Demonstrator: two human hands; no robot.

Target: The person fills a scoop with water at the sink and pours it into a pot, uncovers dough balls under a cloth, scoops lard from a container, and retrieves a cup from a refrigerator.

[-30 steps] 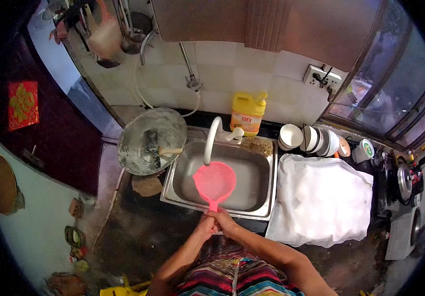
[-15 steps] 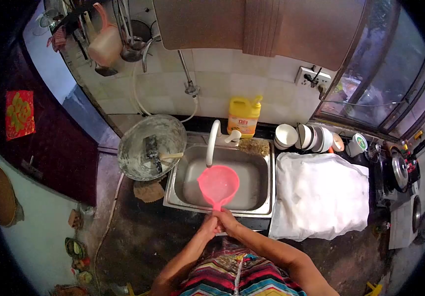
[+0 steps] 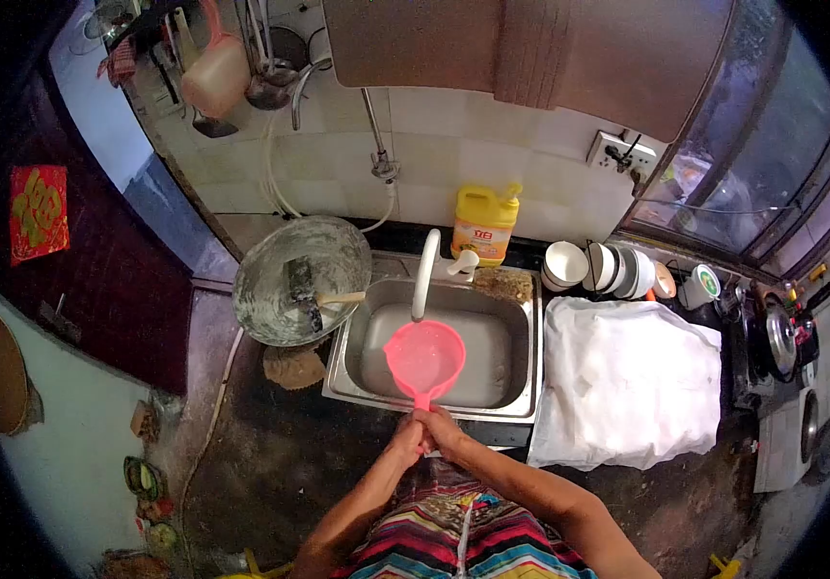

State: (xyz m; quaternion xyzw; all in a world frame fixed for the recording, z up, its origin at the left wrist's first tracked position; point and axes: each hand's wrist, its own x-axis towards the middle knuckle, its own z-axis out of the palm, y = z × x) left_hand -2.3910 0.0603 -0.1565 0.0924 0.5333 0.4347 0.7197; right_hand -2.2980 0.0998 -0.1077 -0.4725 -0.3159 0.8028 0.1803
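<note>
A pink ladle [image 3: 424, 357] is over the steel sink [image 3: 492, 417], its bowl just under the tip of the white faucet [image 3: 426, 275]. Something clear or whitish, like water, shows in the bowl. My left hand [image 3: 407, 439] and my right hand [image 3: 442, 431] are both closed round the ladle's handle, pressed together at the sink's front edge. Left of the sink stands a large metal basin [image 3: 338, 253], dusted whitish, with a wooden-handled dark brush or scraper [image 3: 338, 298] in it.
Behind the sink stands a yellow jug [image 3: 484, 227]. A white cloth [image 3: 632, 386] covers something to the right, with stacked bowls [image 3: 564, 265] behind it. A stove with a lidded pot [image 3: 779, 333] is at the far right. Utensils [image 3: 217, 77] hang at the upper left.
The camera view has shifted slightly. The ladle and both hands stay in nearly the same place, still under the faucet.
</note>
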